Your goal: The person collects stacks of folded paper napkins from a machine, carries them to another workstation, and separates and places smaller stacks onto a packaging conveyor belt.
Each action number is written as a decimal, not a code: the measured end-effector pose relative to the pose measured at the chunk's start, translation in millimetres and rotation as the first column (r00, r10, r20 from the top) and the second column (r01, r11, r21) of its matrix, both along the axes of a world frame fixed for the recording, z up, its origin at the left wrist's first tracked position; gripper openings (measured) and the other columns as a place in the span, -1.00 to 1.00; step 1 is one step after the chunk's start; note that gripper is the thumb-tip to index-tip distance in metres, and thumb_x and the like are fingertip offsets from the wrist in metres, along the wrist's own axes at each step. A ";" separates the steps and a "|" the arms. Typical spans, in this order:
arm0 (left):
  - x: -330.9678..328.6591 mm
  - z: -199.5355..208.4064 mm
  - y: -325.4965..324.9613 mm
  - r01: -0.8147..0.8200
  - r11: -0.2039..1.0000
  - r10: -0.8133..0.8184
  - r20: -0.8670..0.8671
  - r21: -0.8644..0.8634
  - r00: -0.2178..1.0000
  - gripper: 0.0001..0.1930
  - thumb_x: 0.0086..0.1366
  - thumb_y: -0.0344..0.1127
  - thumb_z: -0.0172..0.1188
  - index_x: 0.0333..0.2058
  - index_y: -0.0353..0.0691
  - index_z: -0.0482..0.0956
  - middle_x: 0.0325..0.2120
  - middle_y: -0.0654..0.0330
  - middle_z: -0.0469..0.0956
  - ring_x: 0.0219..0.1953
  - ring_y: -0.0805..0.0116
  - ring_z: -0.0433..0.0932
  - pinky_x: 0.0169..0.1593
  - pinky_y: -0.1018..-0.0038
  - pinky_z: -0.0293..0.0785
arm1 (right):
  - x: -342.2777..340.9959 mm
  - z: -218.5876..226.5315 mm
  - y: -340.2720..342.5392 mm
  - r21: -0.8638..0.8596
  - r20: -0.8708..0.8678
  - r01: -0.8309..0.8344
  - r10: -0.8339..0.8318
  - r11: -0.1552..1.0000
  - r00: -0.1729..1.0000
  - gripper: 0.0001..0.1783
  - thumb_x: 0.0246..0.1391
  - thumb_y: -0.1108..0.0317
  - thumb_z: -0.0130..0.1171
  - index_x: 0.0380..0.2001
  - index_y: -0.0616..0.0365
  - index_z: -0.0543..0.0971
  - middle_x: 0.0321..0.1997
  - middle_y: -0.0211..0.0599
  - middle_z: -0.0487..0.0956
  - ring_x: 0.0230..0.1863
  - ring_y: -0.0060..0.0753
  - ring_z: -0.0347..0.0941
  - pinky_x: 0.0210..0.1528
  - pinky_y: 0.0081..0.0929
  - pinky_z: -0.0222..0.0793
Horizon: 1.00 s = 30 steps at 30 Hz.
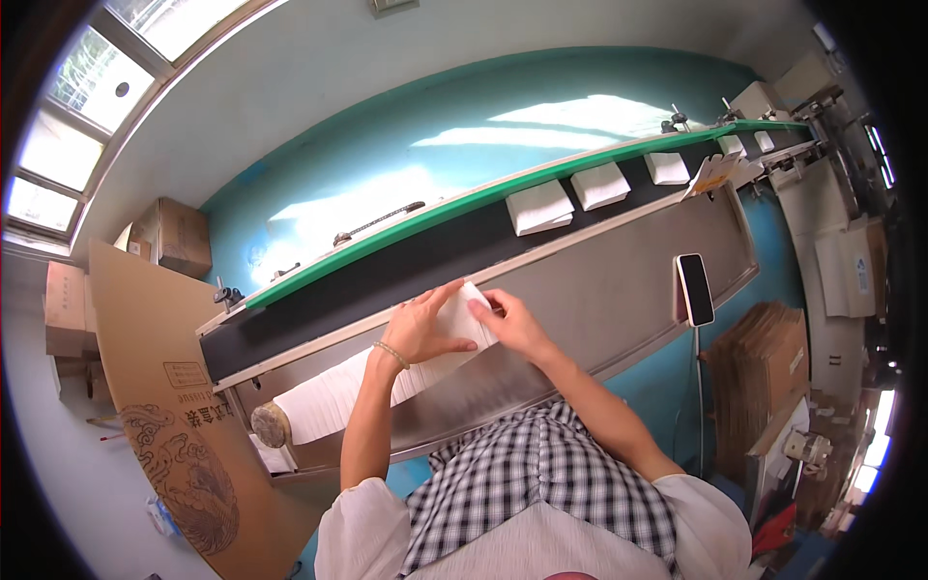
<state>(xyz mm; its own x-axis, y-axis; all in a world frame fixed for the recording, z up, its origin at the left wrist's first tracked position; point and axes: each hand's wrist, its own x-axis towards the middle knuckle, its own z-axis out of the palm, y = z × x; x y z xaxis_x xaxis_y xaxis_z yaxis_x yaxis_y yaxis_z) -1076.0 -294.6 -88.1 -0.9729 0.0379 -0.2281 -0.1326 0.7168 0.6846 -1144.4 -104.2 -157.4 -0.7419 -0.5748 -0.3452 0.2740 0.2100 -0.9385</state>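
Two hands [422,327] [515,329] on probable tissues [456,321]

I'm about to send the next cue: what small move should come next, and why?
Perhaps gently press the paper row together: the left hand and right hand are both at its right end, while a round block sits at its left.

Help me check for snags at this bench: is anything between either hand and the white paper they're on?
Nothing visible is. The left hand and right hand both touch the white paper directly; the phone is apart, off to the right.
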 end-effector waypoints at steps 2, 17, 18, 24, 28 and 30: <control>1.4 0.1 -1.1 -0.003 1.000 0.003 -0.003 0.010 1.000 -0.09 -0.15 0.09 0.57 0.16 -0.15 0.39 0.00 -0.10 0.55 0.03 -0.08 0.55 0.10 0.23 0.48 | -6.6 -16.5 6.8 -0.143 0.221 0.125 -0.092 0.982 0.971 -0.50 0.25 0.02 0.19 -0.10 0.34 0.55 -0.31 -0.23 0.61 -0.32 -0.54 0.50 -0.27 -0.50 0.43; 0.2 -7.7 -4.6 -0.018 0.998 0.018 0.008 0.063 1.000 -0.17 -0.15 0.16 0.53 0.06 -0.12 0.42 -0.06 -0.03 0.58 0.00 -0.06 0.56 0.07 0.19 0.49 | -53.1 -11.8 8.7 -0.056 0.125 0.229 -0.221 0.972 0.967 -0.41 0.22 -0.05 0.22 0.00 0.30 0.46 -0.29 -0.26 0.60 -0.32 -0.47 0.58 -0.29 -0.55 0.49; -0.1 -7.4 -4.9 -0.016 0.998 0.015 0.023 0.055 1.000 -0.14 -0.15 0.17 0.53 0.09 -0.12 0.41 -0.04 -0.03 0.57 0.01 -0.05 0.56 0.08 0.20 0.48 | -37.7 -15.3 9.0 0.030 -0.041 0.086 -0.085 0.996 0.996 -0.37 0.19 -0.09 0.23 0.02 0.28 0.46 -0.29 -0.25 0.60 -0.35 -0.45 0.57 -0.29 -0.53 0.49; 10.9 -4.2 -10.8 0.028 0.994 -0.033 -0.044 -0.108 0.998 0.01 -0.17 0.19 0.53 0.24 -0.10 0.34 0.06 -0.02 0.52 0.07 -0.03 0.53 0.15 0.21 0.43 | 2.8 -4.3 -2.4 0.076 -0.062 -0.095 0.100 0.993 0.993 -0.39 0.13 -0.06 0.30 -0.01 0.28 0.55 -0.24 -0.19 0.61 -0.20 -0.47 0.51 -0.14 -0.47 0.46; 15.2 -5.6 -15.2 -0.032 0.999 0.032 0.018 0.006 0.999 -0.09 -0.15 0.18 0.52 0.16 -0.11 0.40 0.02 -0.03 0.55 0.04 -0.05 0.55 0.12 0.20 0.46 | 0.2 -7.9 8.8 0.031 0.121 -0.083 0.078 0.996 0.990 -0.52 0.17 0.11 0.26 -0.04 0.31 0.55 -0.19 -0.20 0.64 -0.17 -0.47 0.53 -0.11 -0.46 0.46; 12.3 -3.8 -12.5 -0.039 0.999 0.038 0.035 0.026 0.999 -0.12 -0.14 0.18 0.52 0.12 -0.11 0.42 0.00 -0.04 0.56 0.02 -0.06 0.56 0.10 0.20 0.47 | -5.4 -21.5 24.1 0.129 -0.206 -0.208 0.231 0.970 0.951 -0.60 0.17 0.21 0.23 -0.05 0.30 0.56 -0.17 -0.22 0.66 -0.16 -0.46 0.57 -0.11 -0.46 0.48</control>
